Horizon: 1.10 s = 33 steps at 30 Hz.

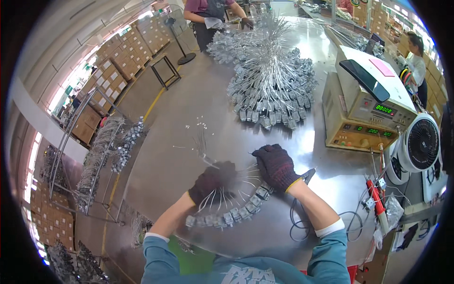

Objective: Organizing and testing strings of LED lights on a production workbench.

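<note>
My left hand (215,180), in a dark knit glove and slightly blurred, is closed around a bundle of thin white wires (202,155). The wire ends stick out beyond its far side. From the near side the wires fan down to a curved row of small square metal components (231,217) on the table. My right hand (275,165), in a matching glove with a yellow cuff, is curled palm down at the row's right end. Its fingertips are partly hidden, so what they hold cannot be made out. Several wires stretch between the two hands.
A large heap of similar wired components (272,90) covers the far part of the metal table (165,137). At right stand stacked test instruments (364,118) with a phone on top, a white fan (421,142), red probes (377,196) and loose cables. A co-worker (213,19) stands at the far edge.
</note>
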Available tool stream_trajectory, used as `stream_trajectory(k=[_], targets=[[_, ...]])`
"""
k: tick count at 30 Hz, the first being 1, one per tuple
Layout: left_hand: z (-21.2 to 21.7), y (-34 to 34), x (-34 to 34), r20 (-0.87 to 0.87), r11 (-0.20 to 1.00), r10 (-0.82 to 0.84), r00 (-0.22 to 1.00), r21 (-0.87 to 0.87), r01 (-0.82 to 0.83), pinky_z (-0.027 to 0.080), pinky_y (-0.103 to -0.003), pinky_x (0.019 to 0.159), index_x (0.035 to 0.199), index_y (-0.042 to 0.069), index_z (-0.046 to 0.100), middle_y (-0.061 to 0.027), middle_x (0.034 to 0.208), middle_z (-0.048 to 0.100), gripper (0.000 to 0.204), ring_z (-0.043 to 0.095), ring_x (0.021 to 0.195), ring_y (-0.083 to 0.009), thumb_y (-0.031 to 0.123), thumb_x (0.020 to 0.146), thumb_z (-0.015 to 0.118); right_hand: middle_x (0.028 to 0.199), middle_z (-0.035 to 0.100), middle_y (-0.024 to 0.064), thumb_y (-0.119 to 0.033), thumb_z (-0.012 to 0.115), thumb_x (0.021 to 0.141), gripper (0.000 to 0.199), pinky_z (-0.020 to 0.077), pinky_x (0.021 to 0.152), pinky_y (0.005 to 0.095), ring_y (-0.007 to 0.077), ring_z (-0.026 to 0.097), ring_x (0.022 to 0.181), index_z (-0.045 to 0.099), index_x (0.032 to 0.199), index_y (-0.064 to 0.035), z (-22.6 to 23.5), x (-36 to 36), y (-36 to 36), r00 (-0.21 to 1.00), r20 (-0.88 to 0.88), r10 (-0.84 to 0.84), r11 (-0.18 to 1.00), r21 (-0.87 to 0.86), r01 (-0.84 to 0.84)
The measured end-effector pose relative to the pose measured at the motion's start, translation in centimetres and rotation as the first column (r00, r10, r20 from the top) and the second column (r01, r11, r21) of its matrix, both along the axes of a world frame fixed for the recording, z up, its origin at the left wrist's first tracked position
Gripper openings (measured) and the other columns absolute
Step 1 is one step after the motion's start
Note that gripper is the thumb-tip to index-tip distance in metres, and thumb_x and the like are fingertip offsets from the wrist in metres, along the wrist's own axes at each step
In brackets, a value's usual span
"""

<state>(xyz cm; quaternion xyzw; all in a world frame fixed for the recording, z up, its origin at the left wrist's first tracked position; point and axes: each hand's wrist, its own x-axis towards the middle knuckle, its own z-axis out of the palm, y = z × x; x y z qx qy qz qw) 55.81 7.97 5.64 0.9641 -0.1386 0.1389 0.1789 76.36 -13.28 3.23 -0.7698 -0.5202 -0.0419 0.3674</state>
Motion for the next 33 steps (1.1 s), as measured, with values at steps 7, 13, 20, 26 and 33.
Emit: stream_trajectory(k=[7,13,20,26,33], targets=[[-5.0,-1.8,4.3,0.120,0.975,-0.055,0.991,-0.206,0.079,0.057,-0.045,0.103,0.155,0.010,0.065,-0.0141,0.138,0.076,0.070,0.074,0.120,-0.0325,0.039,0.094,0.086,0.114,0.077,0.0127,-0.015,0.069,0.100,0.019,0.0553,0.094,0.0523,0.0400,0.069,0.108,0.077,0.117,-0.0135,-0.3,3.5,-1.8,1.000,0.030,0.007,0.998,0.058,-0.008],[-4.6,-1.7,6.8,-0.092,0.964,-0.084,0.992,-0.258,0.058,0.055,-0.047,0.096,0.166,0.012,0.052,-0.0125,0.113,0.075,0.086,0.072,0.101,-0.0328,0.049,0.095,0.083,0.116,0.077,0.0139,-0.010,0.067,0.101,0.026,0.0564,0.100,0.0492,0.0379,0.069,0.112,0.078,0.124,-0.0126,0.2,3.7,-3.4,0.998,0.053,-0.045,0.999,0.016,0.044],[-5.4,0.7,6.6,-0.125,0.948,-0.231,0.965,-0.251,0.194,0.054,-0.049,0.099,0.167,0.017,0.052,-0.0138,0.115,0.072,0.084,0.070,0.108,-0.0340,0.053,0.096,0.079,0.112,0.080,0.0110,-0.015,0.070,0.102,0.017,0.0572,0.098,0.0473,0.0341,0.071,0.112,0.081,0.116,-0.0129,0.3,0.2,-3.3,0.977,0.016,-0.211,0.977,-0.018,0.212],[-5.8,1.1,6.8,-0.059,0.926,-0.283,0.957,-0.277,0.256,0.057,-0.047,0.095,0.168,0.022,0.052,-0.0095,0.113,0.074,0.090,0.073,0.104,-0.0313,0.052,0.089,0.087,0.111,0.080,0.0102,-0.017,0.073,0.101,0.016,0.0579,0.095,0.0453,0.0320,0.072,0.107,0.083,0.113,-0.0127,-0.2,0.0,-3.5,0.974,0.077,-0.214,0.977,0.006,0.214],[-5.0,1.1,6.8,-0.201,0.935,-0.272,0.941,-0.286,0.209,0.054,-0.048,0.110,0.166,0.022,0.054,-0.0122,0.128,0.074,0.087,0.070,0.121,-0.0335,0.042,0.089,0.089,0.109,0.080,0.0107,-0.016,0.072,0.102,0.016,0.0578,0.094,0.0448,0.0327,0.072,0.104,0.083,0.114,-0.0124,-0.9,0.4,-3.7,0.965,-0.129,-0.229,0.973,-0.019,0.229]])
